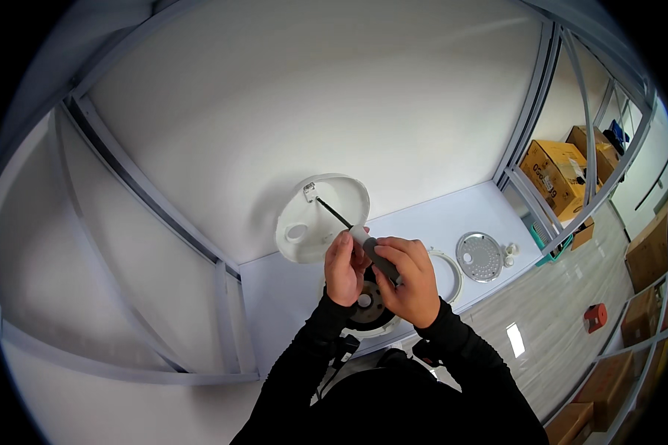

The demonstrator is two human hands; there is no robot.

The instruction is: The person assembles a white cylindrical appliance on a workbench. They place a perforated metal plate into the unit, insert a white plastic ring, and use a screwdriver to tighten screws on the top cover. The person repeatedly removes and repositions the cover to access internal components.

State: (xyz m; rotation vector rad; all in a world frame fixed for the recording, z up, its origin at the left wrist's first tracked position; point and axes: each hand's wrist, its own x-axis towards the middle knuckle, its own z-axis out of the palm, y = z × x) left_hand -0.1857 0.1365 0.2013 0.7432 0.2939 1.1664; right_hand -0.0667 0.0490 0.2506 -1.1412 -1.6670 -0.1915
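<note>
A screwdriver with a grey and white handle (378,259) runs up and to the left, its dark shaft ending at a small fitting (311,191) inside a white oval cover (326,222). The cover stands tilted up, its hollow inner side toward me, with a round hole near its lower left. My right hand (412,278) is wrapped round the screwdriver's grip. My left hand (345,268) closes its fingers about the front of the same handle. Below both hands sits a round base with a dark inside (367,313), partly hidden by them.
On the white table (274,297), right of my hands, lie a white ring (456,276), a perforated grey disc (480,257) and small white parts (510,254). Metal frame posts (531,104) border the table. Cardboard boxes (560,178) and a red object (595,317) are off to the right.
</note>
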